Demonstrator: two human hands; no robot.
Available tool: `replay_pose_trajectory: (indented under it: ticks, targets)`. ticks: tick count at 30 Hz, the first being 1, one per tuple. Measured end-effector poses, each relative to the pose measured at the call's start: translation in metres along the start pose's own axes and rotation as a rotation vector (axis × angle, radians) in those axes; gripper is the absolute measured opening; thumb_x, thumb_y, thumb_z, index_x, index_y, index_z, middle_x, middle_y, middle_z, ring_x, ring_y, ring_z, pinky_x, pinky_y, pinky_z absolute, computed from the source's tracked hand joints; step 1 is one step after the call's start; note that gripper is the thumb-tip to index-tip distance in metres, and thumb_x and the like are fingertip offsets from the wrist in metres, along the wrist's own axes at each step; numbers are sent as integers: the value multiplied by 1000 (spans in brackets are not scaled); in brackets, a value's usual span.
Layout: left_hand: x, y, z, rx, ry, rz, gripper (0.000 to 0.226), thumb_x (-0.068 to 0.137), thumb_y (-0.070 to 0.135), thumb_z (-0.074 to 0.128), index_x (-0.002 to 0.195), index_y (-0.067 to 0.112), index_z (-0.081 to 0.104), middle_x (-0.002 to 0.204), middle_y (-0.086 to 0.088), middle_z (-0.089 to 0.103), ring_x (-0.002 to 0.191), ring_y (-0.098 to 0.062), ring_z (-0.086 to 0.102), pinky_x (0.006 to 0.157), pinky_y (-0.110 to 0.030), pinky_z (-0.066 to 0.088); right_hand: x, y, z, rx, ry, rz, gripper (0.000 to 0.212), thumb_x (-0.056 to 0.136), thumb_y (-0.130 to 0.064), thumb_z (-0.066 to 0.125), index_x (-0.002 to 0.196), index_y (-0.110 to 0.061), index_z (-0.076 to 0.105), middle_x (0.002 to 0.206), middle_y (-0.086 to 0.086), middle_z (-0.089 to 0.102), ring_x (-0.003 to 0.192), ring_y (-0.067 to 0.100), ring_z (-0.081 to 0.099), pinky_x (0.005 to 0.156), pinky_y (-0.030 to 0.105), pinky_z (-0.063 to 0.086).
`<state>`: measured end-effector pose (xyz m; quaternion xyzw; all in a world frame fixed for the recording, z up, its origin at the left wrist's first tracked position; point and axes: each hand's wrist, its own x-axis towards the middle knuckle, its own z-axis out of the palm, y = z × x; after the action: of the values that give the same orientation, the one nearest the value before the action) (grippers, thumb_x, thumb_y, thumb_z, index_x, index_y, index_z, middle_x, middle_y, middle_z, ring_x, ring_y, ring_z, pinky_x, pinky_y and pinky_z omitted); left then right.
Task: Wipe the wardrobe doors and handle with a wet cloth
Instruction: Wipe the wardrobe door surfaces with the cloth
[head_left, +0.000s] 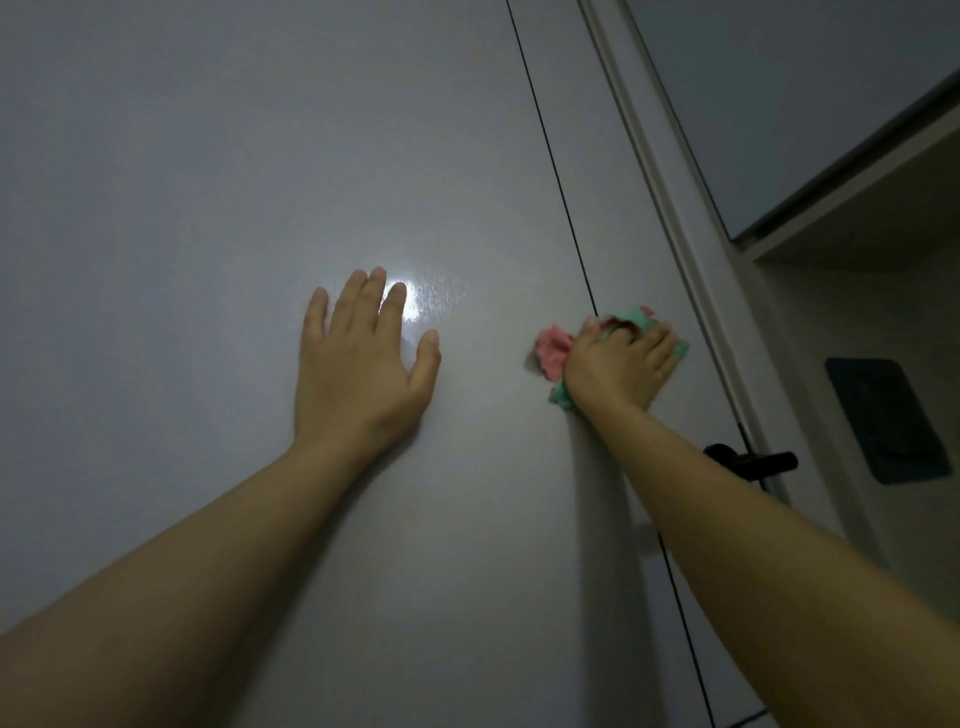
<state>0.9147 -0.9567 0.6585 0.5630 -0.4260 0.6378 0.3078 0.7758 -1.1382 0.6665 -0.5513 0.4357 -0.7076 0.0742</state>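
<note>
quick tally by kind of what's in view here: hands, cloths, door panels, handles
hands: 2, the left hand flat on the door, the right hand pressing the cloth
cloths: 1, pink and green cloth
door panels: 2, wide panel, narrow panel
handles: 1, black handle
total: 6

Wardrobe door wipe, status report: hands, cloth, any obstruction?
Left hand flat on the door. Right hand presses the pink-green cloth over the door seam. Black handle below, untouched. Nothing in the way.
</note>
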Motion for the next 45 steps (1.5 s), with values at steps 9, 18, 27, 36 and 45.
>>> replay_pose_trajectory:
  ticks: [9, 18, 27, 36, 45]
  targets:
    - [1, -1, -1, 2, -7, 7, 71, 90, 51, 18, 147, 12, 33, 156, -7, 26, 146, -19, 14, 119, -40, 0, -145, 66, 0, 107, -38, -485, 70, 96, -46, 12, 149, 0, 9, 157, 20, 1, 146, 31, -3, 119, 36, -3]
    - [-23, 12, -28, -65, -148, 20, 68, 90, 45, 18, 146, 10, 34, 156, -12, 25, 146, -22, 14, 119, -40, -4, -108, 125, 7, 168, -146, -218, 82, 92, -69, 12, 133, -7, 48, 137, 27, 45, 131, 48, 37, 110, 58, 27]
    - [-87, 26, -24, -46, -269, 75, 79, 85, 54, 8, 150, 13, 27, 159, -8, 15, 148, -20, 7, 119, -35, -3, -128, 178, -10, 112, -140, -728, 61, 100, -40, 24, 151, -7, 16, 154, 17, 20, 143, 31, 18, 117, 44, 12]
    - [-84, 17, -28, -80, -310, 106, 81, 83, 58, 14, 149, 14, 30, 158, -7, 16, 147, -19, 10, 120, -35, 5, -176, 213, -17, -62, -237, -981, 62, 103, -43, 15, 153, -11, 0, 159, 17, 5, 147, 31, 8, 119, 41, 6]
    - [-81, 15, -36, -116, -373, 106, 86, 79, 62, 9, 150, 17, 26, 160, -3, 11, 147, -15, 5, 118, -28, -3, -230, 128, -7, 65, -231, -542, 63, 101, -49, 10, 153, -16, -1, 158, 16, 3, 147, 29, 0, 118, 37, 2]
